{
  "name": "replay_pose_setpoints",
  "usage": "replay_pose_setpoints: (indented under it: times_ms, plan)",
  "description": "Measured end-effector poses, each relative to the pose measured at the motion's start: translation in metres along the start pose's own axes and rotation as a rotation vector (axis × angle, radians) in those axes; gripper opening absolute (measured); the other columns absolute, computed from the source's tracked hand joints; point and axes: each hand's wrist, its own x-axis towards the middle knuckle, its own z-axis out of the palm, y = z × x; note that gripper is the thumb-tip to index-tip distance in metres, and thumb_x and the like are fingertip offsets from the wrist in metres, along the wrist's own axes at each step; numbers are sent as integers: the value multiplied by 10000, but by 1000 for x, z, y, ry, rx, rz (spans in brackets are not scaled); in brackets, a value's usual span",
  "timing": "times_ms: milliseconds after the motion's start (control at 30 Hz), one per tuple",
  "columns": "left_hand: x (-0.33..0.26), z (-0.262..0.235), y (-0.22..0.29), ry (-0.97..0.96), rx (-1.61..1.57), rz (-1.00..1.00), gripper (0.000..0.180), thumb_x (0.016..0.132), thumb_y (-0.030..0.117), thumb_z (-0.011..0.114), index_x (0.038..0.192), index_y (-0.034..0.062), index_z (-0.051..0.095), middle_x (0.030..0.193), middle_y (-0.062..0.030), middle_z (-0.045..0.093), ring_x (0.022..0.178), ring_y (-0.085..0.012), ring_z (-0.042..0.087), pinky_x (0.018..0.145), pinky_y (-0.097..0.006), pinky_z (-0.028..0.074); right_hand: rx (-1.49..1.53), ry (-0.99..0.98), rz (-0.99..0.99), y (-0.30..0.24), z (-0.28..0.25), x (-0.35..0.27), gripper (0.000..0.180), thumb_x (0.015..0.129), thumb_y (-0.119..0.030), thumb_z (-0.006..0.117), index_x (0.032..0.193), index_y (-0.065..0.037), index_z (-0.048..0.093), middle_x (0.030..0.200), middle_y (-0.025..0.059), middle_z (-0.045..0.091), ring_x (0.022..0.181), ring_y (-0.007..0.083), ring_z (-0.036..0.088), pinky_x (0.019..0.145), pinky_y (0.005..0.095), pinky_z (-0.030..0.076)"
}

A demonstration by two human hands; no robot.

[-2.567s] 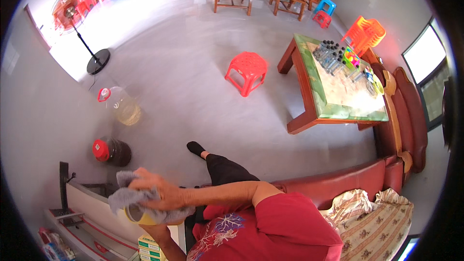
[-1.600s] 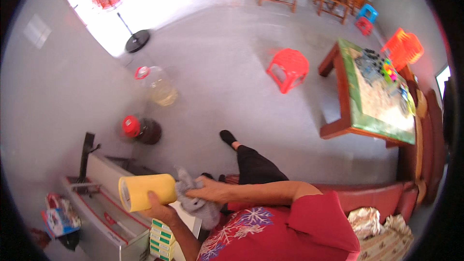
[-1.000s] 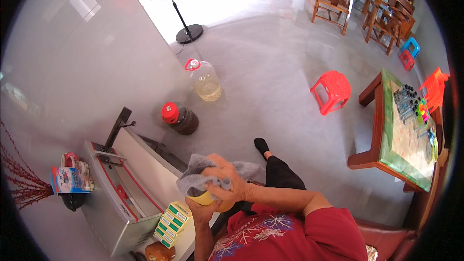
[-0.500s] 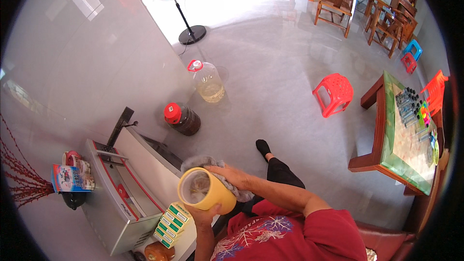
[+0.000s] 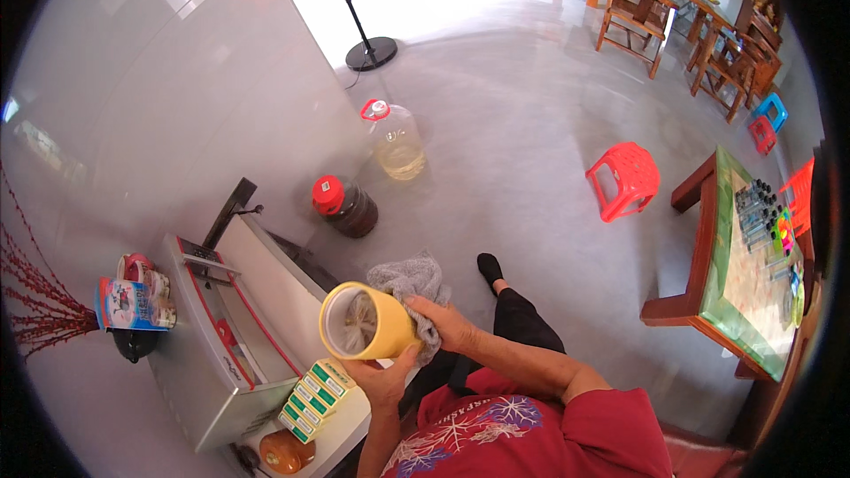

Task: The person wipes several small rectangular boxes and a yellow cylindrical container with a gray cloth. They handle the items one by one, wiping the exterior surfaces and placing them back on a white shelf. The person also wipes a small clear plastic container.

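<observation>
A yellow cylindrical canister (image 5: 390, 323) with a white inner rim is tilted toward the left, its open mouth showing a clear plastic bag with something brownish inside. My left hand (image 5: 386, 379) grips it from below, fingers and thumb around its lower side. Closed on a grey cloth (image 5: 409, 276), my right hand (image 5: 443, 322) is at the canister's base end. The cloth hangs beyond the canister and partly behind it.
At the left, a silver cabinet-like appliance (image 5: 217, 372) stands beside a stack of green-and-yellow boxes (image 5: 316, 398). Two large jugs, one dark with a red lid (image 5: 347, 205), one clear (image 5: 398, 146), sit on the floor. A red stool (image 5: 624, 180) and low table (image 5: 708, 257) stand right.
The canister has turned so that its mouth faces more to the left. The grey cloth has come off its side and now hangs looser at the far side, in my right hand.
</observation>
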Motion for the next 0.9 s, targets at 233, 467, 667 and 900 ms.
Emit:
replay_pose_setpoints:
  times_ms: [233,467,667,900]
  plan:
    - [6,-4,2,-67,-86,-147,651,585,-48,707,1177,-27,437,1091,-118,555,982,-219,572,875,-334,460,-438,47,-293,18,17,-10,468,873,-162,567,1266,-13,361,1160,77,514,1067,157,475,926,309,375]
    - [-9,-26,-16,-275,-171,-230,804,539,41,824,1213,-10,389,1130,-110,526,1027,-208,538,906,-335,432,-352,-261,-211,-38,41,0,394,880,-204,558,1209,-9,464,1103,52,547,1005,120,493,891,281,399]
    - [-11,-32,-24,-178,-78,33,841,566,88,783,1278,0,345,1220,-137,472,1115,-251,496,965,-387,397,-178,-71,53,-33,50,3,415,904,-381,482,1129,-41,555,1013,25,598,891,100,553,796,256,455]
    - [1,-38,-30,60,-307,-132,696,626,7,599,1270,-10,338,1177,-135,502,1081,-260,522,937,-383,424,16,77,132,13,21,11,420,905,-370,484,1166,-44,529,1086,60,590,963,141,566,858,292,449]
